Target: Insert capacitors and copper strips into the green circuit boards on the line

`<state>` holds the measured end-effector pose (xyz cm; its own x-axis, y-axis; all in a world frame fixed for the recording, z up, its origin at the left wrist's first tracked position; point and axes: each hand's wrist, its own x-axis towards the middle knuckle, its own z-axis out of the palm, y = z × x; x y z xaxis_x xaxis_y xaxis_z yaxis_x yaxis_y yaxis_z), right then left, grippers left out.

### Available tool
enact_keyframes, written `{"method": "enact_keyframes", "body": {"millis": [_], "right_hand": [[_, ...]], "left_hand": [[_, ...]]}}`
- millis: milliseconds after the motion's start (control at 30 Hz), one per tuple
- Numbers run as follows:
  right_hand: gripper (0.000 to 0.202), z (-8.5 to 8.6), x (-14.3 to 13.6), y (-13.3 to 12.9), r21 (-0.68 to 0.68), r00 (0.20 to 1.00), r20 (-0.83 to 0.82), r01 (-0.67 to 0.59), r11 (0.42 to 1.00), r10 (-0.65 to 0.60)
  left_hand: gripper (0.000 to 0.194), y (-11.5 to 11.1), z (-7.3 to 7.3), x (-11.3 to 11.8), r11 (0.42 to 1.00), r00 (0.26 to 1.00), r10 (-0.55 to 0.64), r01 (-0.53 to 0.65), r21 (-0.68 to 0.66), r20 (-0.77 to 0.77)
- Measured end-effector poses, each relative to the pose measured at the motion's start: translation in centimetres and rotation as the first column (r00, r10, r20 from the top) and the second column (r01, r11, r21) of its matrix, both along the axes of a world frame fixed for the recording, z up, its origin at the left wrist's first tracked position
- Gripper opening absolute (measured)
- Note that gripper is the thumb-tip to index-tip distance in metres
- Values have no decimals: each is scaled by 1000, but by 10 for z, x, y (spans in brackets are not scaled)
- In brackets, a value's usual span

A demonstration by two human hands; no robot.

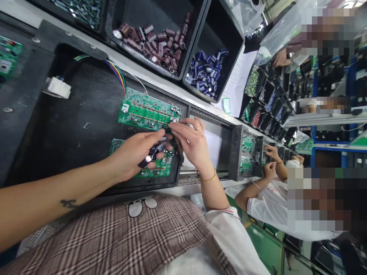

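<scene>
Our left hand [130, 152] cups dark capacitors [158, 148] above the lower green board [160, 169] — fine fingertip work seems underway. Our right hand [195, 143] pinches at the upper green board's [137, 100] near corner — its hold unclear, the cramped spot likely calling for steadiness.

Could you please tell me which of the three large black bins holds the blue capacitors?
The rightmost bin, beside the paper, holds the blue capacitors; the middle bin holds brown ones, and the leftmost bin small dark parts.
</scene>
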<state>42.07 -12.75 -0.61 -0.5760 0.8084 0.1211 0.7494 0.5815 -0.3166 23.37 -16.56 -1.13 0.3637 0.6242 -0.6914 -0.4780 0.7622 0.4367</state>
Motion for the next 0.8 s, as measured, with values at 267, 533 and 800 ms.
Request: {"method": "enact_keyframes", "body": {"millis": [267, 533, 800], "right_hand": [[16, 30, -18, -39, -132, 991, -135, -14, 991, -4], [17, -5, -5, 5, 79, 928, 175, 320, 944, -329], [22, -20, -6, 15, 126, 922, 235, 286, 950, -308]], "left_hand": [[52, -3, -6, 0, 976, 978, -207, 208, -69, 13], [22, 1, 1, 1, 973, 984, -126, 148, -177, 127], [20, -2, 5, 0, 964, 967, -243, 249, -89, 70]]}}
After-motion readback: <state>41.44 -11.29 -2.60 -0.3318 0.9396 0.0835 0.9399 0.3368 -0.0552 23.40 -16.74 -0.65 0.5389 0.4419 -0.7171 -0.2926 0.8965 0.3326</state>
